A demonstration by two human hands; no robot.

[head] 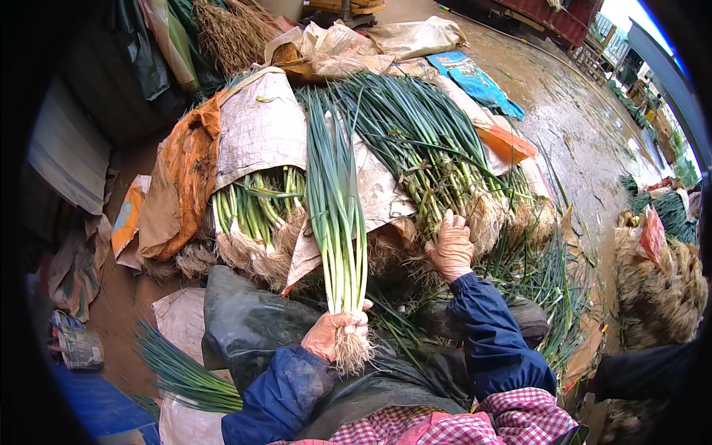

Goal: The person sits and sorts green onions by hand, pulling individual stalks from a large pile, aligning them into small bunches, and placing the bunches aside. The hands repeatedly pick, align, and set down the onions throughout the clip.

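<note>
My left hand [337,332], in a thin pale glove, is closed round the white stems of a bunch of green onions [339,239] just above the roots. The roots hang below my fist, and the long green leaves point away from me. To the right, my gloved right hand [451,245] rests at the root end of a large heap of untrimmed green onions [439,150]; whether its fingers grip a stalk cannot be told. More green onions [258,206] with bushy roots lie at the left, partly under a white woven sack [264,125].
Stripped leaves [556,295] litter the right side. A small bunch of green onions [194,372] lies on sacking at lower left, near a bucket [79,347]. An orange sack [192,178] and a blue bag [473,80] flank the heaps. A dark sleeve [645,370] shows at far right.
</note>
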